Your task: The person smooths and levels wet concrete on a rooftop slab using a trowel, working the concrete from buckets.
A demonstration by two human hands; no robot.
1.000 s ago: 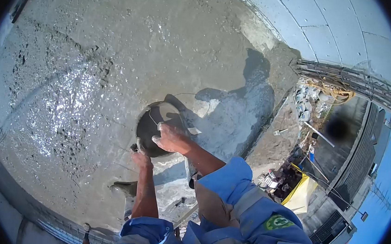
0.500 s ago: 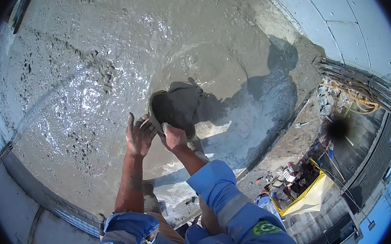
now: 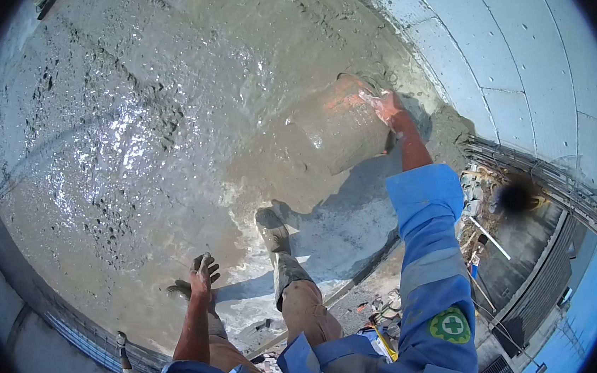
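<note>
The bucket (image 3: 343, 123) lay tipped over the wet concrete (image 3: 141, 123), its contents hidden. The right hand (image 3: 390, 109) gripped its rim; the left hand (image 3: 202, 272) hung with fingers spread, holding nothing.

Wet concrete (image 3: 141, 123) lies wide and flat on the left, with lots of open room above it. The bucket (image 3: 339, 130) hangs in the air on the right, held by the right hand (image 3: 390, 109). Just behind it is a pale wall (image 3: 536, 72). Two muddy boots (image 3: 273, 234) stand below. The left hand (image 3: 202, 274) has space around it.
</note>
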